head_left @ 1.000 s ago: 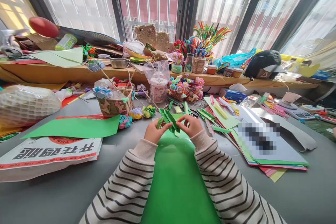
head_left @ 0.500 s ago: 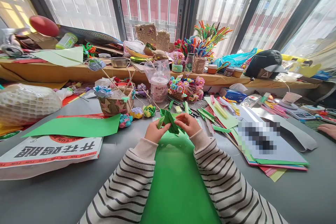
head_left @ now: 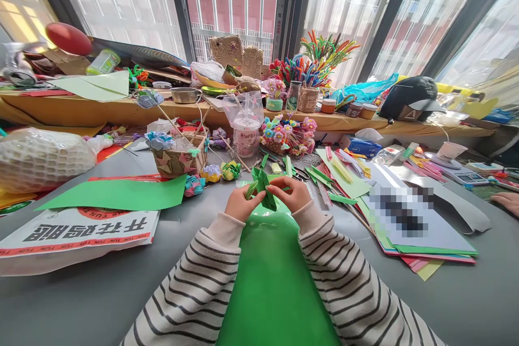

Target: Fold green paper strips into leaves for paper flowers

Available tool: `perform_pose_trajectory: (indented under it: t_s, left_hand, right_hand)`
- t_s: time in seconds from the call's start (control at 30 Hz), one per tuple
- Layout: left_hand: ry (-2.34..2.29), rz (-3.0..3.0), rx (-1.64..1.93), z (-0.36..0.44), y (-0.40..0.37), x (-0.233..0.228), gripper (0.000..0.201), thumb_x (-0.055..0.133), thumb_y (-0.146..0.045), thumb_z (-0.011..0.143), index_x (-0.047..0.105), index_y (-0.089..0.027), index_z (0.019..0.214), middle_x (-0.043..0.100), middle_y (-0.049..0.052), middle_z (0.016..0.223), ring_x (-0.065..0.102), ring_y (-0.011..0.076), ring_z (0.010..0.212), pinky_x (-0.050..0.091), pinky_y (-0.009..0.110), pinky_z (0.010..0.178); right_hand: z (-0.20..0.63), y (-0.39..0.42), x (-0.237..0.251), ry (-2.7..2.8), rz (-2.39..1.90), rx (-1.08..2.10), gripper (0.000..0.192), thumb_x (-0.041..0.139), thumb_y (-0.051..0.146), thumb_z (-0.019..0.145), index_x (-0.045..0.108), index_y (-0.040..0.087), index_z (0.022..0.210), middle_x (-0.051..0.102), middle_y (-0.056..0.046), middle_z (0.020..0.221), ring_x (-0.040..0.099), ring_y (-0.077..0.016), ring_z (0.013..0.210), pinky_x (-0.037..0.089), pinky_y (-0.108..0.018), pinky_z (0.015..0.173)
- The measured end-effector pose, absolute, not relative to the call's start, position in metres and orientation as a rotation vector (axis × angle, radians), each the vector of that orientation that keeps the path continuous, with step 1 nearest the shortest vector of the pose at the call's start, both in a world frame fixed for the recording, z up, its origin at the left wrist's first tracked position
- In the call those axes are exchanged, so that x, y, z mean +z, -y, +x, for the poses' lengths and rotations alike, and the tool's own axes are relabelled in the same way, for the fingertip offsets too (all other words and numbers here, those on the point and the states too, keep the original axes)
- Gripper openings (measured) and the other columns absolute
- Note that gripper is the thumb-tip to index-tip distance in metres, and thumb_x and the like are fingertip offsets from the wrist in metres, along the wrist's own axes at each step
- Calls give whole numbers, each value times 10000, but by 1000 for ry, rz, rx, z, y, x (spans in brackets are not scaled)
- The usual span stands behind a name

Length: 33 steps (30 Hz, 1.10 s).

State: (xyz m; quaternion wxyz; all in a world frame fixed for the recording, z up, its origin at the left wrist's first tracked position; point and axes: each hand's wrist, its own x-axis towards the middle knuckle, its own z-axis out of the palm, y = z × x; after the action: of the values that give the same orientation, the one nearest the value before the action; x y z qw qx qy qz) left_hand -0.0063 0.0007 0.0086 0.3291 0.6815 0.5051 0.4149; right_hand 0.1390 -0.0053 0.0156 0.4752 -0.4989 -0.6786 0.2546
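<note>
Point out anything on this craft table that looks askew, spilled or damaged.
Nothing looks spilled or damaged. The paper stack at the right is fanned unevenly, with sheets poking out at the edges. Both hands, left hand and right hand, pinch a folded green paper piece neatly.

Both forearms in striped sleeves reach forward and converge. The left hand (head_left: 240, 204) and right hand (head_left: 292, 194) sit close together, fingers curled in a pinching grip.

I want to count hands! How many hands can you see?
3: the left hand and right hand pinch the folded green paper at table centre; another person's hand rests at the far right edge. Others may be hidden.
</note>
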Motion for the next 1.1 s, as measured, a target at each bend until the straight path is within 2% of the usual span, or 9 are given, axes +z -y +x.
perform_pose_trajectory:
  t_s: [0.13,0.3,0.7,0.9,1.1]
  left_hand:
    - [-1288,1798,1081,-5,2,9,284,505,-392,602,444,-145,475,345,-50,447,321,70,462,281,197,455]
    - [-1280,1816,1083,-4,2,9,352,471,-385,633,295,-166,422,231,-59,441,236,61,447,220,207,438]
    - [-1254,1796,1085,-5,2,9,327,431,-357,643,285,-176,412,229,-54,443,240,68,447,231,211,444]
    - [-1209,1873,1103,-3,2,9,267,443,-318,647,353,-162,449,294,-54,462,285,71,470,262,200,462]
    - [-1166,1906,1132,-2,5,8,296,414,-317,690,312,-165,457,254,-54,465,253,66,462,229,199,441]
  right_hand:
    - [132,6,14,1613,-1268,581,142,527,279,635,582,157,685,615,-37,651,557,-131,572,449,-242,523]
    - [137,4,12,1582,-1262,562,148,508,275,648,578,152,693,607,-31,631,547,-121,549,449,-237,531]
    - [136,5,12,1506,-1154,752,199,532,334,630,549,142,676,580,-30,612,533,-116,545,443,-222,506]
    - [130,9,14,1537,-1213,609,155,523,299,639,544,146,644,573,-20,598,518,-103,520,436,-211,492]
    - [125,11,10,1530,-1242,486,147,506,292,656,536,149,638,543,-12,583,491,-95,508,424,-203,478]
